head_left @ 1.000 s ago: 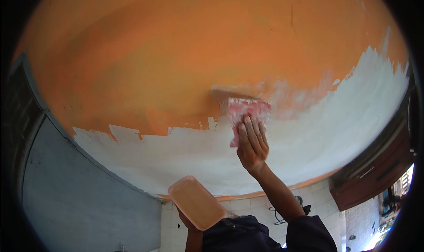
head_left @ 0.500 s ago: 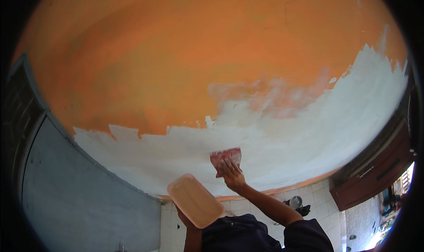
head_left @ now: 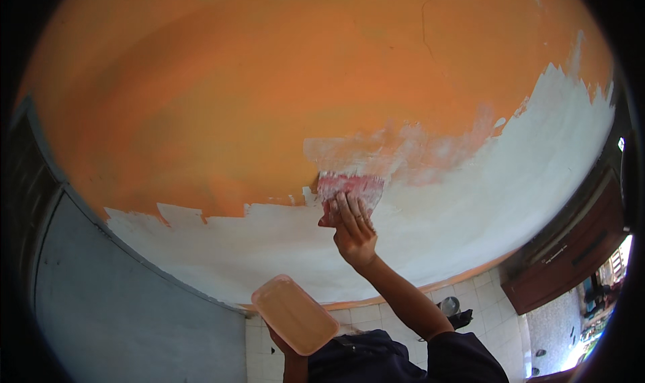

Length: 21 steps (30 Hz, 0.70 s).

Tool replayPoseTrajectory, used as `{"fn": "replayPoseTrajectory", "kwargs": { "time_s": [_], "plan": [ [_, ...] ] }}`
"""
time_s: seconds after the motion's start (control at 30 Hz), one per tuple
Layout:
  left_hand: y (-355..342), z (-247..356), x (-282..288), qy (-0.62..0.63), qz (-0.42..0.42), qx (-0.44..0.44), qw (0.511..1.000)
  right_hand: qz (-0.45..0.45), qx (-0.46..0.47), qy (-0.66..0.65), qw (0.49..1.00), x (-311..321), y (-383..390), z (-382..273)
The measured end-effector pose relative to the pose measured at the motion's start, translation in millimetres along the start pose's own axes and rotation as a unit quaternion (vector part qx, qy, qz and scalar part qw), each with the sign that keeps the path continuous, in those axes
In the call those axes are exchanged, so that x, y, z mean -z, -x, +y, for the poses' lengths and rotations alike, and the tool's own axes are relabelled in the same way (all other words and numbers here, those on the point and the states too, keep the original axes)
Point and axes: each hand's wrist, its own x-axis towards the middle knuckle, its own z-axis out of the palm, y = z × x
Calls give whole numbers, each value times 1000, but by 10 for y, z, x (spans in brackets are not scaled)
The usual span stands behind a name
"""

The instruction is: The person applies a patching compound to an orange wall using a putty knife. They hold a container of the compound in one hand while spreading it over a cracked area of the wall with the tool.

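My right hand (head_left: 356, 234) grips a red putty spreader (head_left: 353, 185), smeared with white, its wide edge against the wall (head_left: 222, 101). The fingers lie along the spreader's face. White filler (head_left: 437, 215) coats the lower part of the orange wall, with a thin streaky patch just above the spreader. Low in front of my body, my left hand (head_left: 279, 343) holds up a shallow peach-coloured plastic tub (head_left: 295, 316) from its underside and left side. Most of the left fingers are hidden behind the tub.
A grey door (head_left: 134, 295) stands at the left. To the right is a dark brown wooden door or panel (head_left: 568, 262), with a bright opening beyond it. On the white tiled floor (head_left: 484, 295), near my right arm, sit a roundish container (head_left: 449, 306) and a dark object (head_left: 461, 319).
My right hand has moved the spreader up the wall, from the white area to the edge of the orange. A wider thin white streak shows there. The tub has sunk slightly.
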Motion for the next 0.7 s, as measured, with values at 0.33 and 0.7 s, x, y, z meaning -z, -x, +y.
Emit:
{"fn": "replayPoseTrajectory", "kwargs": {
  "time_s": [0.33, 0.7],
  "plan": [
    [-30, 60, 37, 10, 2, -4, 1000, -3, 33, -67, 997, 371, 783, 24],
    [-116, -23, 132, 14, -27, 15, 999, 12, -4, 24, 1000, -262, 249, 302]
  ]
}}
